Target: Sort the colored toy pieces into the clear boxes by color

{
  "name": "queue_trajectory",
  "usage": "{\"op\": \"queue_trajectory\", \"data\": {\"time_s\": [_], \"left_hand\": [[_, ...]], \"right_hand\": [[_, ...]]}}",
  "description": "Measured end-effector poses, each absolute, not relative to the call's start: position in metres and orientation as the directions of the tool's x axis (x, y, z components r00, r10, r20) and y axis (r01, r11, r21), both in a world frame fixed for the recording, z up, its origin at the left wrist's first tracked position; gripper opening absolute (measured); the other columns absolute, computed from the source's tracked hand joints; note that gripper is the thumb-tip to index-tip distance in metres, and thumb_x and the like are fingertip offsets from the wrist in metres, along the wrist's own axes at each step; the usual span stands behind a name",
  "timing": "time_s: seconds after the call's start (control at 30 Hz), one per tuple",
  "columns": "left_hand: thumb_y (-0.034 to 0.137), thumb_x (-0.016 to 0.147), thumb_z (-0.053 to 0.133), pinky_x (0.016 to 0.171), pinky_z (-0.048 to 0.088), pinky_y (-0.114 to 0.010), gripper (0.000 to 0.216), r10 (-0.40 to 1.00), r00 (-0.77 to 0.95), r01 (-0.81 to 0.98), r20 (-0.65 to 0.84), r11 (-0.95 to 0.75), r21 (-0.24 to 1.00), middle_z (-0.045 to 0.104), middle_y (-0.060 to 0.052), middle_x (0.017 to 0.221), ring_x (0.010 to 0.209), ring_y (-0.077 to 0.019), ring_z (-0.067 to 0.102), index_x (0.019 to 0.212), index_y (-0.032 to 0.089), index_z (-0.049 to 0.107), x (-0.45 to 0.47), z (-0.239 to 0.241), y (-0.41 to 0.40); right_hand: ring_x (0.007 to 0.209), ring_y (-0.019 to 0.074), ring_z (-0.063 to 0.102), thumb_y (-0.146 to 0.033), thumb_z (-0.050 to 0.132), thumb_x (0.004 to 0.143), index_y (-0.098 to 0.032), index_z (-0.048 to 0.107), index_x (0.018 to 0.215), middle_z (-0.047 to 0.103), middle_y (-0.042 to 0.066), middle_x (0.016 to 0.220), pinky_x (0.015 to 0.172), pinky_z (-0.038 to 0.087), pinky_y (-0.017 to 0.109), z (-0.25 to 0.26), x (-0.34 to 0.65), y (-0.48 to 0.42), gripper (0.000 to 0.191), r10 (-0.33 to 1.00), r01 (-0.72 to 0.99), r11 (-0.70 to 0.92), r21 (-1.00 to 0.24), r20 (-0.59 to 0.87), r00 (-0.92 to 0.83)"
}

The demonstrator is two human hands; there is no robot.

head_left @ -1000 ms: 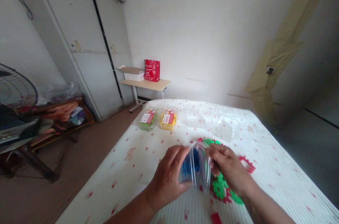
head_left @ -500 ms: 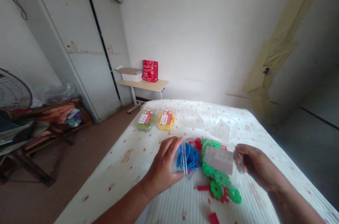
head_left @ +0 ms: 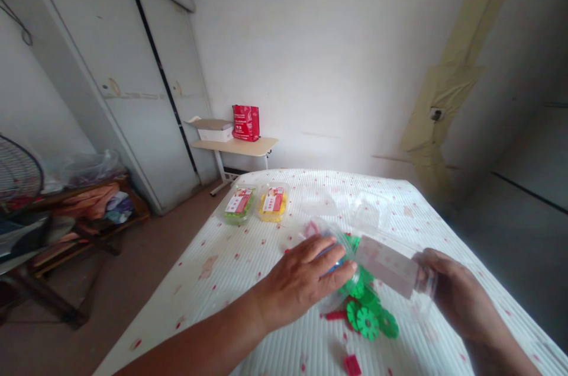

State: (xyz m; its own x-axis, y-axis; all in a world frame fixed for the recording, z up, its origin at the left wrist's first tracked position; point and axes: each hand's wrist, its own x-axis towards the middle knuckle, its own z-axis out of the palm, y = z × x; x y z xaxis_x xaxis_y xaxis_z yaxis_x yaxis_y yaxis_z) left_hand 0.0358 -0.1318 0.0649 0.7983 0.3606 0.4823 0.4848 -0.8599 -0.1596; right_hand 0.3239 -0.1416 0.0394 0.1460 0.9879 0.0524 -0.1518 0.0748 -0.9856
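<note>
My left hand (head_left: 306,278) lies over a clear plastic box (head_left: 333,299) of blue toy pieces on the bed, fingers closed round its top. To the right, my right hand (head_left: 457,299) grips the box's clear lid (head_left: 388,266) with a pale label, held tilted above the bed. Green snowflake-shaped pieces (head_left: 368,320) and small red pieces (head_left: 352,365) lie loose on the sheet between and under my hands.
Two closed boxes, one with green pieces (head_left: 236,205) and one with yellow pieces (head_left: 271,204), sit far left on the bed (head_left: 231,281). Empty clear boxes (head_left: 370,210) lie beyond. A small table (head_left: 237,145) with a red bag stands by the wardrobe (head_left: 133,80); clutter fills the left.
The lid has come off the box of blue pieces. My right hand has carried it to the right, and my left hand has tipped the box down over the green pieces.
</note>
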Motion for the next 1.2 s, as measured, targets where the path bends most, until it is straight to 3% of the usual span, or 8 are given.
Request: {"op": "queue_trajectory", "data": {"time_s": [0.17,0.3,0.6,0.7,0.8,0.9,0.97,1.2], "left_hand": [[0.013,0.092,0.042,0.108,0.036,-0.044,0.039,0.310,0.841,0.452,0.444,-0.854,-0.259,0.053,-0.001,0.130,0.128,-0.0196,0.038,0.129,0.025,0.044,0.039,0.066,-0.132],[0.011,0.090,0.046,0.110,0.032,-0.046,0.044,0.304,0.798,0.502,0.521,-0.813,-0.295,0.051,0.000,0.133,0.130,-0.0203,0.035,0.130,0.027,0.042,0.027,0.066,-0.127],[0.005,0.081,0.055,0.105,0.037,-0.048,0.057,0.425,0.586,0.667,0.690,-0.737,-0.112,0.040,-0.007,0.138,0.131,-0.0261,0.033,0.129,0.030,0.038,-0.026,0.047,-0.120],[0.011,0.078,0.060,0.104,0.037,-0.049,0.064,0.527,0.476,0.734,0.705,-0.679,0.013,0.036,-0.010,0.139,0.130,-0.0281,0.034,0.133,0.029,0.032,-0.042,0.033,-0.122],[0.022,0.071,0.069,0.102,0.037,-0.053,0.077,0.654,0.216,0.789,0.725,-0.554,0.264,0.038,-0.011,0.136,0.126,-0.0309,0.039,0.136,0.027,0.027,-0.058,0.021,-0.129],[0.030,0.065,0.073,0.099,0.039,-0.054,0.087,0.769,-0.108,0.670,0.630,-0.412,0.618,0.039,-0.010,0.135,0.122,-0.0308,0.043,0.137,0.028,0.023,-0.076,0.010,-0.138],[0.033,0.065,0.073,0.099,0.040,-0.054,0.088,0.815,-0.229,0.532,0.533,-0.354,0.770,0.038,-0.009,0.135,0.123,-0.0298,0.043,0.137,0.030,0.023,-0.088,0.002,-0.144],[0.041,0.064,0.073,0.100,0.039,-0.051,0.095,0.837,-0.411,0.149,0.361,-0.329,0.932,0.047,-0.005,0.123,0.119,-0.0256,0.046,0.140,0.037,0.017,-0.110,-0.028,-0.153]], "right_hand": [[0.051,0.0137,0.041,-0.032,0.059,0.071,-0.020,0.058,0.056,0.046,0.000,0.055,0.047,0.037,0.027,0.035,0.327,-0.140,0.019,0.976,-0.183,0.111,-0.977,0.072,0.208],[0.052,0.0148,0.042,-0.033,0.058,0.070,-0.021,0.057,0.055,0.046,0.001,0.054,0.047,0.037,0.028,0.033,0.330,-0.141,0.020,0.965,-0.152,0.172,-0.973,0.136,0.224],[0.051,0.0160,0.045,-0.033,0.057,0.073,-0.021,0.061,0.054,0.051,0.003,0.053,0.049,0.038,0.030,0.032,0.320,-0.143,0.022,0.972,-0.190,0.163,-0.968,0.125,0.198],[0.053,0.0165,0.048,-0.034,0.058,0.074,-0.020,0.063,0.056,0.054,0.003,0.055,0.052,0.040,0.030,0.030,0.319,-0.144,0.024,0.978,-0.186,0.164,-0.969,0.135,0.158],[0.056,0.0172,0.052,-0.036,0.058,0.075,-0.020,0.066,0.060,0.058,0.004,0.058,0.056,0.042,0.031,0.029,0.320,-0.146,0.023,0.985,-0.183,0.152,-0.971,0.133,0.111],[0.061,0.0194,0.056,-0.039,0.060,0.076,-0.021,0.068,0.067,0.063,0.006,0.064,0.060,0.044,0.032,0.027,0.320,-0.148,0.022,0.992,-0.181,0.119,-0.976,0.110,0.058],[0.064,0.0209,0.058,-0.039,0.061,0.075,-0.021,0.067,0.069,0.065,0.006,0.066,0.061,0.045,0.033,0.026,0.318,-0.148,0.020,0.995,-0.190,0.095,-0.977,0.092,0.024],[0.063,0.0200,0.058,-0.036,0.064,0.074,-0.021,0.064,0.073,0.064,0.005,0.066,0.062,0.044,0.033,0.032,0.306,-0.151,0.015,0.997,-0.184,0.038,-0.982,0.049,-0.054]]}}
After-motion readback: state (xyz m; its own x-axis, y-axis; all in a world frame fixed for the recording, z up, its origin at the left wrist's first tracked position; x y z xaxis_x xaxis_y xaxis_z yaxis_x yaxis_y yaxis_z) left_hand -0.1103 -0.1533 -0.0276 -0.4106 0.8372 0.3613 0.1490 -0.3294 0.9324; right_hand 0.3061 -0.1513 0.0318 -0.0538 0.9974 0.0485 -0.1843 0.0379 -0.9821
